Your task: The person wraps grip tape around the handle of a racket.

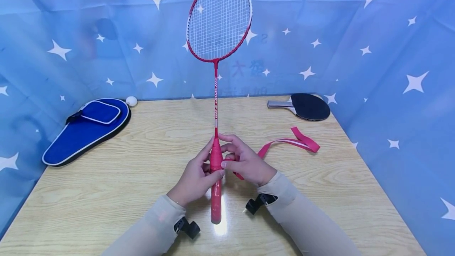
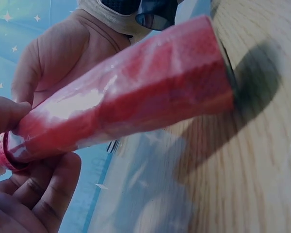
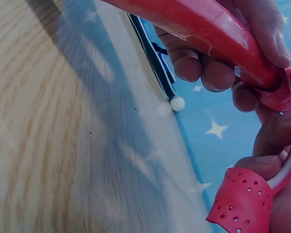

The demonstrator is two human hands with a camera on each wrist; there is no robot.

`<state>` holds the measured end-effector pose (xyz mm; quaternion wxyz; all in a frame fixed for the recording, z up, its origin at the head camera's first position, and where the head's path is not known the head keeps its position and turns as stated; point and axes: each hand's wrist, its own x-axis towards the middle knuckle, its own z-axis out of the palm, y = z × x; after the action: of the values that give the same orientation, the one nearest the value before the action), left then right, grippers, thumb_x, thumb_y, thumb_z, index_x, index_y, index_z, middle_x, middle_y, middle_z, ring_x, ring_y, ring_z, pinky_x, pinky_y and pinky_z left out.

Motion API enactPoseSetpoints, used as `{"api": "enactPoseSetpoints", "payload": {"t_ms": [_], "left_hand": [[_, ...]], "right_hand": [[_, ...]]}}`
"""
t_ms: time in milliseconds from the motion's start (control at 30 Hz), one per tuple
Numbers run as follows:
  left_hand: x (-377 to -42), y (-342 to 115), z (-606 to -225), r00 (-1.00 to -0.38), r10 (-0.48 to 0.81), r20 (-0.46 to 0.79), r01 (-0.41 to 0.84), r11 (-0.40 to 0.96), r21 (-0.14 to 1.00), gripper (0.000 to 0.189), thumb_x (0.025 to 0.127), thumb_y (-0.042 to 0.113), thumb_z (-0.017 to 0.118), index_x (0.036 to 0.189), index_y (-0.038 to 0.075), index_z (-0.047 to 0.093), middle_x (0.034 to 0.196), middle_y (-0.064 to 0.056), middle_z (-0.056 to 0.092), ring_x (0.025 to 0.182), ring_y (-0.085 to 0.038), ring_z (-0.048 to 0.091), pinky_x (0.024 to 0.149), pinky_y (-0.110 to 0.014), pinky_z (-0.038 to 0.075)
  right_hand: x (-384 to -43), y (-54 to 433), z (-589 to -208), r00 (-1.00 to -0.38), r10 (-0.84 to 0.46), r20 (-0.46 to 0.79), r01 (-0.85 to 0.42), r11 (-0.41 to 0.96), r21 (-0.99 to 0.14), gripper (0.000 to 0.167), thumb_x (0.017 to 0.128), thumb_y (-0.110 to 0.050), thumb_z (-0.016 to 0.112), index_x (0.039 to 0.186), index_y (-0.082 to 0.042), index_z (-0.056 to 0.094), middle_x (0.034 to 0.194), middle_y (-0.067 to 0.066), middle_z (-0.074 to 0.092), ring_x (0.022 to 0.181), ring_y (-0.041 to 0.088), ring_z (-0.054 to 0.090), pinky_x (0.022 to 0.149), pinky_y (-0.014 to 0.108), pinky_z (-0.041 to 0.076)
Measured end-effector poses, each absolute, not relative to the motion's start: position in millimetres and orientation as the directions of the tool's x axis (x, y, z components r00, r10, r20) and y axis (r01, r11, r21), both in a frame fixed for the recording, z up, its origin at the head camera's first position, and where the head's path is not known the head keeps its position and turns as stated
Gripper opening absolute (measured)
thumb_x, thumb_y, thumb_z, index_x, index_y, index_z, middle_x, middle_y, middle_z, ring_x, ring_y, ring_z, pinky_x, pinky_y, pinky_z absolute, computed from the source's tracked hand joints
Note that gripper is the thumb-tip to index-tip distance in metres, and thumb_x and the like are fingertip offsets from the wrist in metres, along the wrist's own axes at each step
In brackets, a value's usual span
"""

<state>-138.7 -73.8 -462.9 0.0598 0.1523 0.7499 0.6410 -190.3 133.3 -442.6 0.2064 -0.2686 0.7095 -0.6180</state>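
Observation:
A red-framed badminton racket (image 1: 215, 102) stands out over the table, head farther off and handle toward me. My left hand (image 1: 195, 177) grips the handle from the left, thumb across its front. On the other side, my right hand (image 1: 250, 165) pinches a pink perforated grip tape (image 1: 310, 144) against the handle's upper part, which is wrapped in it. The tape's loose end trails right over the table and shows its holes and pale backing in the right wrist view (image 3: 245, 201). Below the wrap, the handle (image 2: 136, 92) has a glossy red surface.
A blue paddle case (image 1: 89, 133) with white piping lies at the left, a white ball (image 1: 131, 101) by its far end. At the back right is a black table tennis paddle (image 1: 310, 107). A blue star-printed cloth (image 1: 156, 50) hangs behind the wooden table (image 1: 106, 204).

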Motion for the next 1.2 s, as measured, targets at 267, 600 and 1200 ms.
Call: {"api": "enactPoseSetpoints", "payload": {"t_ms": [267,600,1200], "left_hand": [[-138,-73,-462,-0.945,0.312,0.104,0.154,0.140,0.978,0.101,0.091,0.010,0.081,0.168,0.039,0.022,0.136,-0.011,0.062,0.096,-0.024,0.073,0.083,-0.032,0.065],[-138,-71,-462,-0.942,0.319,0.100,0.142,0.111,0.984,0.101,0.091,0.006,0.080,0.168,0.039,0.022,0.130,-0.009,0.064,0.096,-0.024,0.074,0.084,-0.033,0.065],[-139,-70,-459,-0.949,0.302,0.087,0.125,0.109,0.986,0.105,0.091,0.005,0.081,0.170,0.033,0.018,0.128,-0.013,0.060,0.094,-0.023,0.075,0.083,-0.033,0.065]], "right_hand": [[-190,133,-441,-0.761,-0.647,0.049,-0.129,0.078,-0.989,0.073,0.098,-0.001,0.070,0.159,-0.027,0.040,0.135,0.015,0.064,0.110,0.036,0.069,0.087,0.031,0.056],[-190,135,-439,-0.758,-0.652,0.038,-0.120,0.083,-0.989,0.075,0.097,-0.002,0.072,0.159,-0.029,0.040,0.133,0.014,0.065,0.107,0.037,0.070,0.088,0.032,0.057],[-190,141,-429,-0.723,-0.687,-0.070,-0.042,0.145,-0.989,0.083,0.099,-0.007,0.070,0.165,-0.038,0.031,0.146,0.008,0.061,0.063,0.026,0.051,0.052,0.021,0.038]]}}
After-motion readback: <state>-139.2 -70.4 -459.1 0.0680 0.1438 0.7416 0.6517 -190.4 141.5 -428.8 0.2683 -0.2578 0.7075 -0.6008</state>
